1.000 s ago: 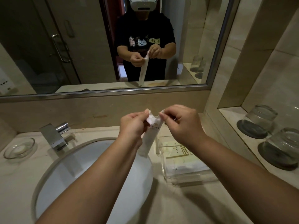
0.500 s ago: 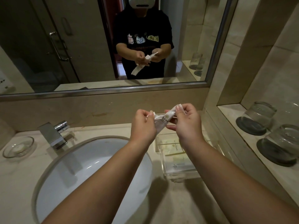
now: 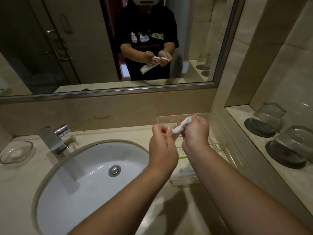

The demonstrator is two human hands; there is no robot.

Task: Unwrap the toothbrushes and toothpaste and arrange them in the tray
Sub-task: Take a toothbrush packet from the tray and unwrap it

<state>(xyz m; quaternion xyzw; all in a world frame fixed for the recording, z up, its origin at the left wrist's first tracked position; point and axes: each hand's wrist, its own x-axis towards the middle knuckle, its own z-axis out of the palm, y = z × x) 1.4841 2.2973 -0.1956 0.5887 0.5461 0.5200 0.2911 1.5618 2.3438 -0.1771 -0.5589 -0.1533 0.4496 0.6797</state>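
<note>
Left hand (image 3: 162, 146): fingers curled, pinching the lower left end of the white wrapper between thumb and fingertips.
Right hand (image 3: 194, 131): fingers closed around the upper right end of the same wrapper, which pokes out above the thumb.
Wrapper (image 3: 180, 128): white, crumpled, with a small gold mark; stretched slantwise between the 2 hands, held in the air above the tray's left edge. What is inside cannot be told.
Tray (image 3: 169, 118): clear plastic, on the desk at 3 o'clock from the sink, its far edge near the back wall. It holds flat packets (image 3: 183, 170) with gold print; how many cannot be told, since the right forearm covers part of them.
Desk (image 3: 177, 221): pale stone, carrying sink, tap, dish and tray.
Sink (image 3: 88, 177): white oval basin set into the desk, metal drain at its middle, below the left forearm.
Tap (image 3: 52, 139): square chrome, at 11 o'clock from the sink.
Dish (image 3: 16, 154): clear glass, at 9 o'clock from the tap.
Glasses (image 3: 269, 116): 2, upside down on dark coasters, on the recessed shelf at 3 o'clock from the tray.
Mirror (image 3: 84, 48): above the desk, reflecting the person's 2 hands with the wrapper's long end hanging below them.
</note>
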